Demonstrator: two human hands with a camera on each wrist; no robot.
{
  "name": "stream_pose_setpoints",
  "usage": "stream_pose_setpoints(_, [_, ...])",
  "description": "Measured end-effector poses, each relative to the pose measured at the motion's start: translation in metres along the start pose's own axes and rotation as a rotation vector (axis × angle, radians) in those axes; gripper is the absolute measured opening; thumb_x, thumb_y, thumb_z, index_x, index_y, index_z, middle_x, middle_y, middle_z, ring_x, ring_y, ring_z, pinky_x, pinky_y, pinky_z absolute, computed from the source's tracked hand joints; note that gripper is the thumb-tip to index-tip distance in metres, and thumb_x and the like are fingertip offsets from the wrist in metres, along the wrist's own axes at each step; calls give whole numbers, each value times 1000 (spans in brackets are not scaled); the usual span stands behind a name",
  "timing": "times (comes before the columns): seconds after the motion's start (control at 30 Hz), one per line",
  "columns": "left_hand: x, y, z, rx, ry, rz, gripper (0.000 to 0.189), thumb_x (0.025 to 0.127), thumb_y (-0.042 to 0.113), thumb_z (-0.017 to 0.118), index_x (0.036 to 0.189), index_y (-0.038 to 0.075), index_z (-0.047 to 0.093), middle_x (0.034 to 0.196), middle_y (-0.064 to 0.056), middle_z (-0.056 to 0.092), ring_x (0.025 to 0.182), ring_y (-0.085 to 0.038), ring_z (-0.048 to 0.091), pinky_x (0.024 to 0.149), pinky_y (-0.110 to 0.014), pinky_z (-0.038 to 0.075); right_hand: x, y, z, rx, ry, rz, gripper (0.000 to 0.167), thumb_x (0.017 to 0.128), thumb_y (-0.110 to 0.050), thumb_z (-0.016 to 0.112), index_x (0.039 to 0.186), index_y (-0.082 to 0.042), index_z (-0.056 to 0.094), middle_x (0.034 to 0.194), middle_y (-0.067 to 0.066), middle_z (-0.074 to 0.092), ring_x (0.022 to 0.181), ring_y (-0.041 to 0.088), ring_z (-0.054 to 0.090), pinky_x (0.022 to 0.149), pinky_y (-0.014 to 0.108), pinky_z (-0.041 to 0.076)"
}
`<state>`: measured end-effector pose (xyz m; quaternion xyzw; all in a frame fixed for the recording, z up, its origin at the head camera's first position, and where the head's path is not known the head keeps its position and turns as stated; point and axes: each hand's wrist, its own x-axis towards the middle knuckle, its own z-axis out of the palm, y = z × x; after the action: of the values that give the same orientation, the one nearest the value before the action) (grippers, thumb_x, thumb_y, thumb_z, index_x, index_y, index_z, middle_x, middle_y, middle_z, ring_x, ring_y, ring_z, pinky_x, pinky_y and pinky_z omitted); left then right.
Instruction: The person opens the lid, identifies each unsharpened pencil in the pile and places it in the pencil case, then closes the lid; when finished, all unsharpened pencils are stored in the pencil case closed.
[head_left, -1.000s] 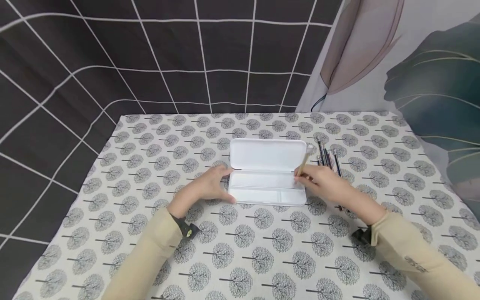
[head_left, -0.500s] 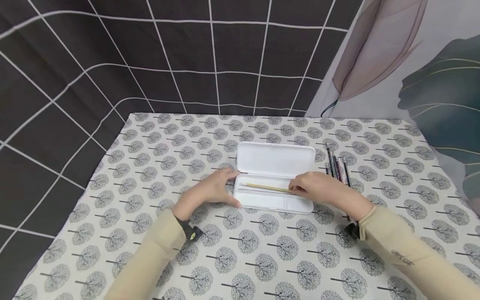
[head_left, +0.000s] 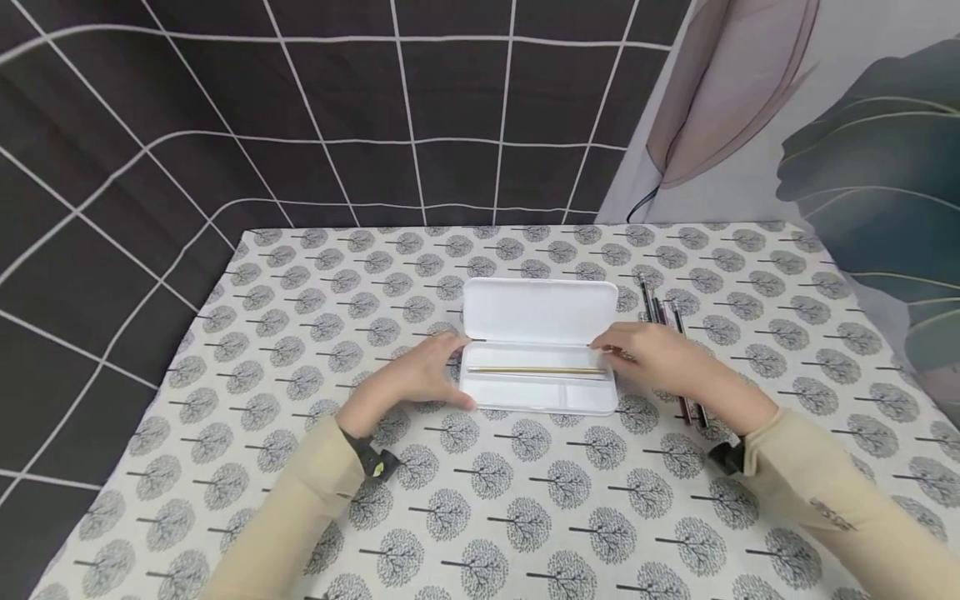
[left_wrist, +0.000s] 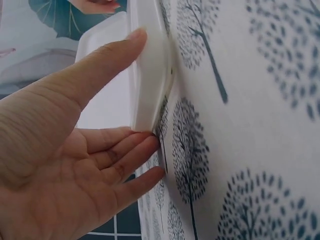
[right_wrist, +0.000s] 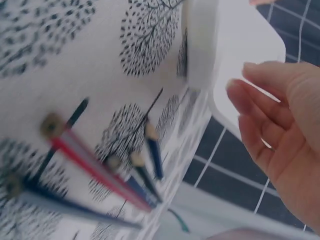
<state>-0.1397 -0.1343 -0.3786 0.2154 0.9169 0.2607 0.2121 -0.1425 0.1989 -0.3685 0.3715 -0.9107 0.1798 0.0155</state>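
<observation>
A white hinged box (head_left: 525,400) stands on the table with its lid (head_left: 540,310) raised at the back. Inside, a slim yellow pencil-like stick (head_left: 536,370) lies lengthwise along the divider. My left hand (head_left: 422,371) grips the box's left end, thumb at the front corner and fingers at the back; the left wrist view shows its thumb (left_wrist: 107,62) against the white wall. Over the box's right end is my right hand (head_left: 652,354), its fingertips near the hinge side. In the right wrist view those fingers (right_wrist: 255,117) are loosely bent with nothing between them.
Several pencils lie on the tree-patterned cloth (head_left: 510,517) right of the box, partly under my right hand, among them a red pencil (right_wrist: 95,167) and a dark blue pencil (right_wrist: 75,207). A dark grid-patterned curtain (head_left: 337,100) hangs behind the table.
My right hand lowered the yellow stick into the box, laid it lengthwise, let go and drew back to the right end. My left hand kept its place on the box.
</observation>
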Motion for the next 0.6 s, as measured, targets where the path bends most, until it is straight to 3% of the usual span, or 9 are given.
stream_pose_setpoints(0.13, [-1, 1, -1, -3, -6, -6, 94, 63, 38, 84, 140, 8, 39, 128, -13, 48, 118, -28, 47, 103, -47, 38, -14, 10, -5, 45, 77, 144, 21, 83, -7, 67, 103, -1, 67, 90, 8, 69, 79, 17, 64, 70, 33, 56])
stream_pose_setpoints(0.33, [-1, -1, 2, -21, 53, -36, 94, 61, 43, 84, 138, 10, 43, 119, -9, 50, 111, -25, 49, 101, -45, 41, -32, 25, 0, 117, 94, 357, 24, 82, -11, 70, 102, 2, 66, 80, 4, 67, 72, 14, 61, 64, 28, 54])
stream_pose_setpoints(0.6, [-1, 4, 4, -4, 73, -33, 98, 59, 41, 85, 140, 7, 42, 120, -10, 50, 111, -27, 49, 100, -46, 42, -30, 30, 0, 154, -56, 599, 27, 84, -23, 68, 93, 2, 68, 61, -2, 63, 51, 11, 56, 72, 48, 50])
